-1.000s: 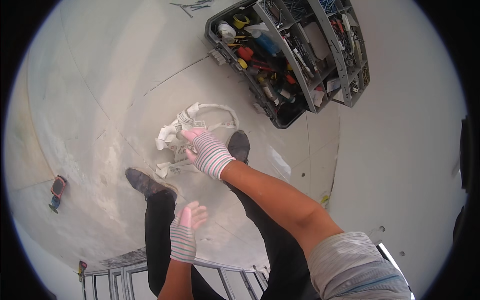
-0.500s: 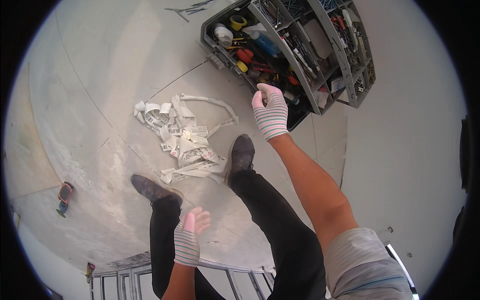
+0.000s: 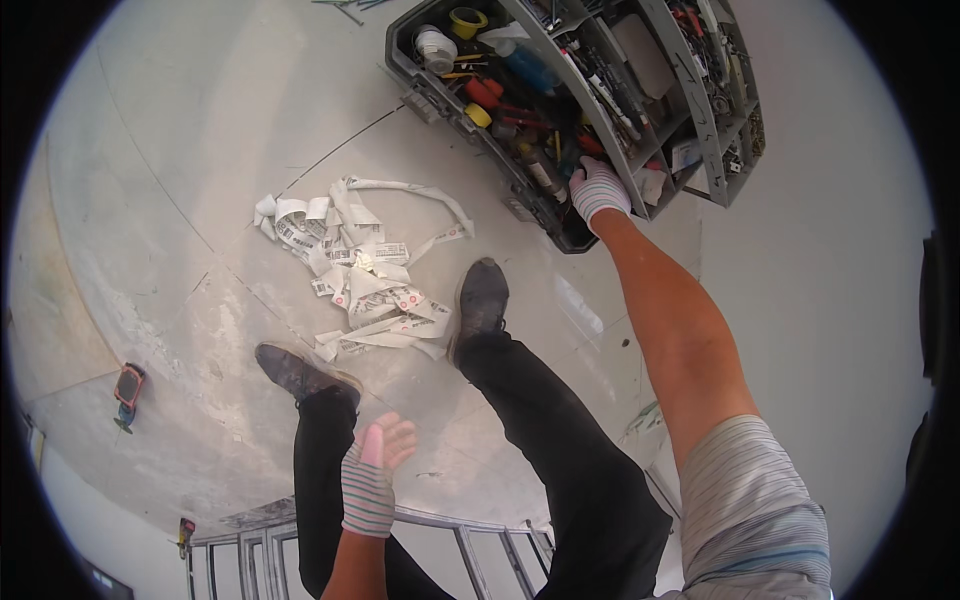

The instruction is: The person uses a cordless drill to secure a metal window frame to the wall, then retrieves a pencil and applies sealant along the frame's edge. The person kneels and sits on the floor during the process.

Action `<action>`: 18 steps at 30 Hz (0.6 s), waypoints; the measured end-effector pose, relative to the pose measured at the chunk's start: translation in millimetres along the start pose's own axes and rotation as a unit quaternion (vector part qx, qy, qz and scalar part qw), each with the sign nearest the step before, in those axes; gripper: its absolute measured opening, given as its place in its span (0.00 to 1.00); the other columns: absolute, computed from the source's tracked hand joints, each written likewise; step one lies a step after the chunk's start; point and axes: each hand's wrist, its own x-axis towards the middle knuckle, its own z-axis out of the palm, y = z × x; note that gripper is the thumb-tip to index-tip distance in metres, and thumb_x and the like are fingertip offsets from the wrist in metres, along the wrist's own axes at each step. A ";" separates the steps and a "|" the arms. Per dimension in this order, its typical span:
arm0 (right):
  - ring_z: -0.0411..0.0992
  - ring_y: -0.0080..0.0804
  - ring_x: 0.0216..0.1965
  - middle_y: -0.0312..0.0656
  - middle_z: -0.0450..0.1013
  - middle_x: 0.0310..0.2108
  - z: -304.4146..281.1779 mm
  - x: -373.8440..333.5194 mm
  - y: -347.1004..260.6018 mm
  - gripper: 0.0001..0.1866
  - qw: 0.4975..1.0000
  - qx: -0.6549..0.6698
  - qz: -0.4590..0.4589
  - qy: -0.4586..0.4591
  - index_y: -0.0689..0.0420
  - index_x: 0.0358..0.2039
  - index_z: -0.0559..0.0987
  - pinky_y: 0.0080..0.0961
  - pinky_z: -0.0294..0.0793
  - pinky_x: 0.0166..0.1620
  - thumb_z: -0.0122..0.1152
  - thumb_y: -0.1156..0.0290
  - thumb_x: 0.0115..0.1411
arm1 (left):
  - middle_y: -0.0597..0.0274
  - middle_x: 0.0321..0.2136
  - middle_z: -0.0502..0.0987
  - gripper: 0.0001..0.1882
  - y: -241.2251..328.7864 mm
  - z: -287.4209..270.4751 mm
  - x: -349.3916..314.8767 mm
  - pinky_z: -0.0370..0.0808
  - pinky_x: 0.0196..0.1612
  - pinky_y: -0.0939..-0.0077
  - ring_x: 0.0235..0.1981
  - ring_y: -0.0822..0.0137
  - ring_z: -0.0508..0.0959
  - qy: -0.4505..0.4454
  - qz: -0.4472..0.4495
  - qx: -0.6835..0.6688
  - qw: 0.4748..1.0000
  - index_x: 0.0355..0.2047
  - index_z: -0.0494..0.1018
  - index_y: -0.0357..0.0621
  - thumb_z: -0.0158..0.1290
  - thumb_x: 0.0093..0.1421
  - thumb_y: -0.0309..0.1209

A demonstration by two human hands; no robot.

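My right hand (image 3: 601, 190), in a striped pink and white glove, reaches into the deep bin of a dark toolbox (image 3: 425, 92). It is beside the grey divider wall of the upper trays (image 3: 672, 192), and its fingertips are lost among the tools. Close to it lie a cylindrical bottle or tube (image 3: 543, 172) and red-handled tools. My left hand (image 3: 375, 470), gloved alike, hangs empty over my left leg, fingers apart and palm partly turned up.
Crumpled printed white strips (image 3: 370, 275) lie in a heap on the floor before my shoes. A power tool (image 3: 128, 392) sits at the far left. A metal ladder-like frame (image 3: 470, 560) is at the lower edge. Long screws or nails (image 3: 350, 14) lie at the top.
My right hand has moved from just outside the toolbox, to the right and into its bin. The left hand stays open with hardly any movement. The view has shifted slightly.
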 end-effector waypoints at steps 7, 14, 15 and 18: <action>0.72 0.48 0.59 0.47 0.74 0.59 -16.3 -9.5 -26.8 0.25 1.000 0.014 -0.008 0.015 0.46 0.61 0.75 0.41 0.73 0.61 0.54 0.53 0.66 | 0.49 0.45 0.80 0.27 2.0 5.6 -3.1 0.79 0.51 0.66 0.44 0.59 0.82 0.004 0.007 0.016 1.000 0.57 0.70 0.32 0.49 0.73 0.46; 0.74 0.45 0.59 0.44 0.76 0.57 -8.7 28.7 -36.3 0.24 0.998 0.020 0.054 -0.040 0.48 0.57 0.80 0.40 0.74 0.61 0.58 0.49 0.66 | 0.49 0.45 0.80 0.27 0.2 2.3 1.9 0.79 0.51 0.66 0.44 0.59 0.82 0.003 0.001 0.024 1.000 0.57 0.70 0.31 0.49 0.73 0.46; 0.74 0.45 0.59 0.43 0.76 0.57 -11.4 25.5 -39.8 0.24 0.997 0.023 0.046 -0.054 0.48 0.57 0.80 0.40 0.74 0.60 0.58 0.49 0.66 | 0.49 0.45 0.80 0.27 -0.8 2.2 1.6 0.79 0.51 0.66 0.44 0.59 0.82 0.004 0.000 0.021 1.000 0.57 0.70 0.31 0.49 0.73 0.45; 0.75 0.45 0.58 0.43 0.76 0.57 -17.8 18.4 -44.3 0.24 0.997 0.011 0.031 -0.073 0.48 0.56 0.81 0.41 0.75 0.59 0.59 0.48 0.66 | 0.48 0.45 0.80 0.27 -1.7 2.9 -0.5 0.79 0.51 0.65 0.43 0.59 0.82 0.008 -0.002 0.022 1.000 0.57 0.70 0.31 0.49 0.73 0.45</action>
